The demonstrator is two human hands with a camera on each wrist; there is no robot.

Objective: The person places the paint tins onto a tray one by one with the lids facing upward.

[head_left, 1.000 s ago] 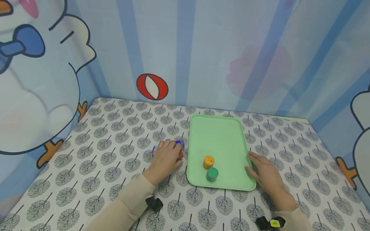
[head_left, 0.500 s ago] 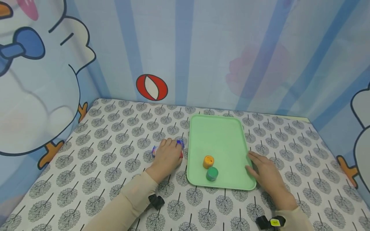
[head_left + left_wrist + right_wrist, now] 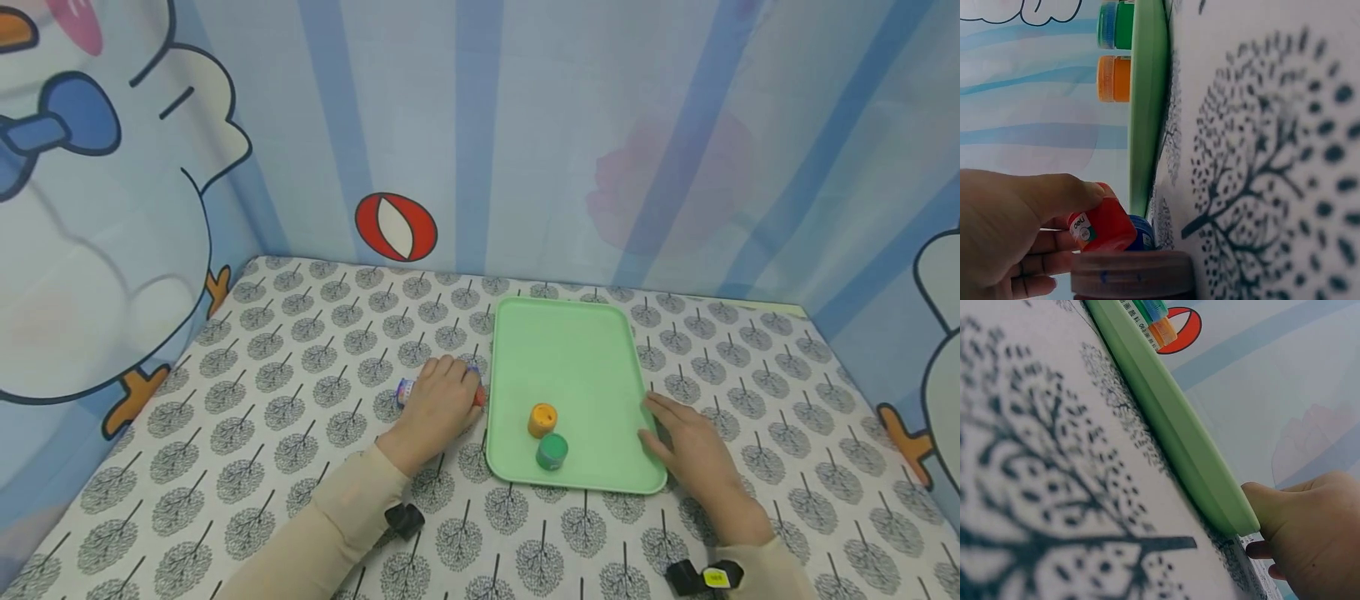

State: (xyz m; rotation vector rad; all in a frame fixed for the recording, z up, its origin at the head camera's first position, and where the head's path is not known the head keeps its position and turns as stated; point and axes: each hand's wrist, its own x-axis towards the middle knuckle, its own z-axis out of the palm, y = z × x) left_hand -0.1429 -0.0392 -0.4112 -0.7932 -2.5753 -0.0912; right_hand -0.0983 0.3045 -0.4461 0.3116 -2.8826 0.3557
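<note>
My left hand (image 3: 442, 404) is just left of the green tray (image 3: 570, 342), its thumb and fingers pinching a small red jar (image 3: 1107, 222) marked "deli". In the left wrist view the red jar tilts, and a blue jar (image 3: 1141, 232) shows partly behind it. Closer to that camera lies a jar with a translucent lid (image 3: 1132, 275), cut off by the frame. My right hand (image 3: 693, 454) holds the tray's right rim, thumb over the edge and other fingers on the outer side. Inside the tray, an orange jar (image 3: 542, 420) and a green jar (image 3: 552, 451) stand side by side.
The table has a white cloth (image 3: 300, 433) printed with grey trees. A printed curtain (image 3: 555, 150) hangs behind the table's back edge. Most of the tray's far half is bare.
My left hand has shifted slightly right, and the red jar shows nearer the tray's left rim. Less of the blue jar shows past the fingers. My right hand has stayed at the tray rim.
</note>
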